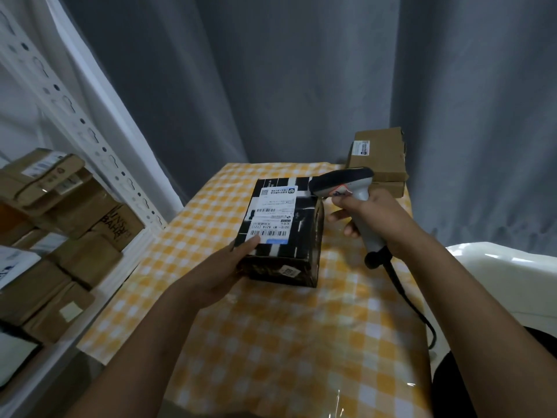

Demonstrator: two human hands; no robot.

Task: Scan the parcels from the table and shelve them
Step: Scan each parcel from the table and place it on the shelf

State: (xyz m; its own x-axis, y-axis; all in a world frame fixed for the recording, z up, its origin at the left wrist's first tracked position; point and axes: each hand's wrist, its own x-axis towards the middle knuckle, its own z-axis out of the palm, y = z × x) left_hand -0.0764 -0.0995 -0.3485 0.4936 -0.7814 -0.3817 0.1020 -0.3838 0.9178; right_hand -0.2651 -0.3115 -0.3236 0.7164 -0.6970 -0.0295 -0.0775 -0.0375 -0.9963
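Note:
A black parcel with white stripes and a white shipping label on top sits at the middle of the table, which has a yellow-and-white checked cloth. My left hand grips the parcel's near left corner, thumb on the label. My right hand holds a grey handheld barcode scanner by its handle, just right of the parcel. The scanner's head hangs over the parcel's far right edge, pointing left. Its black cable trails down the table's right side.
Two brown cardboard parcels are stacked at the table's far right corner. A white metal shelf unit on the left holds several brown boxes. A grey curtain hangs behind. A white object lies to the right.

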